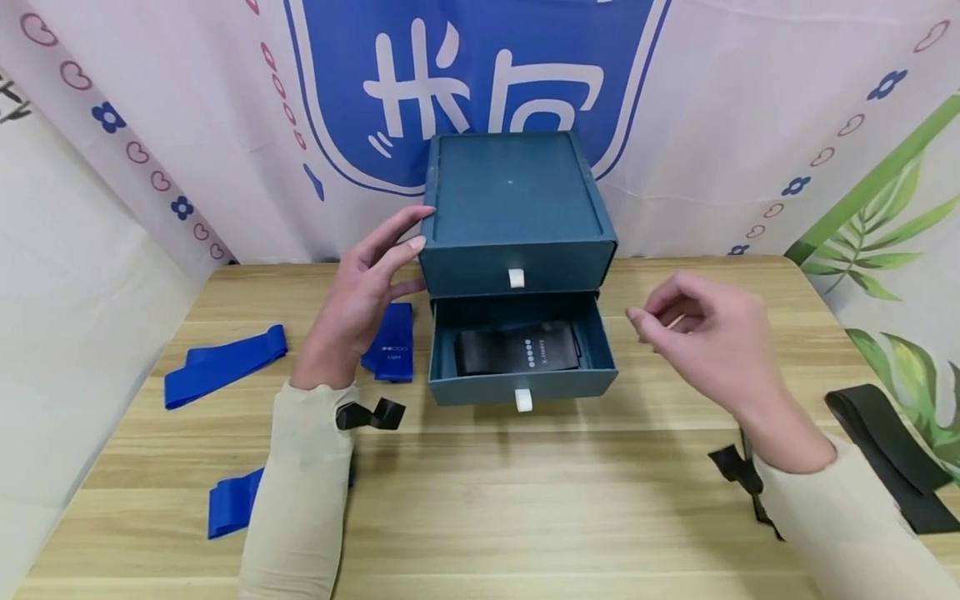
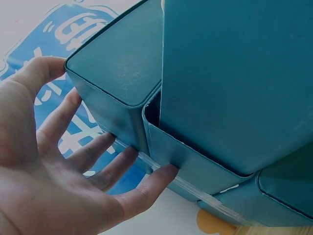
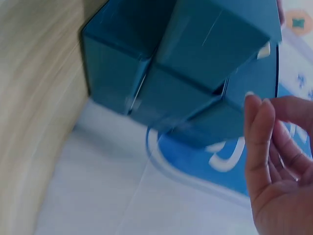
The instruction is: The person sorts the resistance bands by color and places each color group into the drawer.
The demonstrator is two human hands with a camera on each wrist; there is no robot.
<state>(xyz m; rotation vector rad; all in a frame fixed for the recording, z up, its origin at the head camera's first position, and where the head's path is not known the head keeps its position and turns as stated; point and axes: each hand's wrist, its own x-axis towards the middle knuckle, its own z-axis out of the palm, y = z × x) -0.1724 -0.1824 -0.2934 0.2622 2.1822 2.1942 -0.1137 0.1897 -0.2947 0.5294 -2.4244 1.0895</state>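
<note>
A teal two-drawer box [image 1: 517, 208] stands at the back middle of the wooden table [image 1: 525, 500]. Its lower drawer [image 1: 525, 390] is pulled out, and a folded black band [image 1: 517, 348] lies inside it. The upper drawer is closed. My left hand [image 1: 393, 254] is open, its straight fingers resting against the box's left side; the left wrist view shows that hand [image 2: 73, 171] with its fingertips touching the box [image 2: 234, 83]. To the right of the drawer my right hand [image 1: 663, 321] hovers, fingers loosely curled and holding nothing. In the right wrist view it [image 3: 279, 161] is apart from the box [image 3: 186, 63].
A long blue band [image 1: 225, 365] lies at the left. A folded blue band [image 1: 390, 342] lies beside the box, and another [image 1: 234, 502] lies near my left sleeve. A black band [image 1: 888, 454] sits at the table's right edge. A printed cloth backdrop [image 1: 750, 125] hangs behind.
</note>
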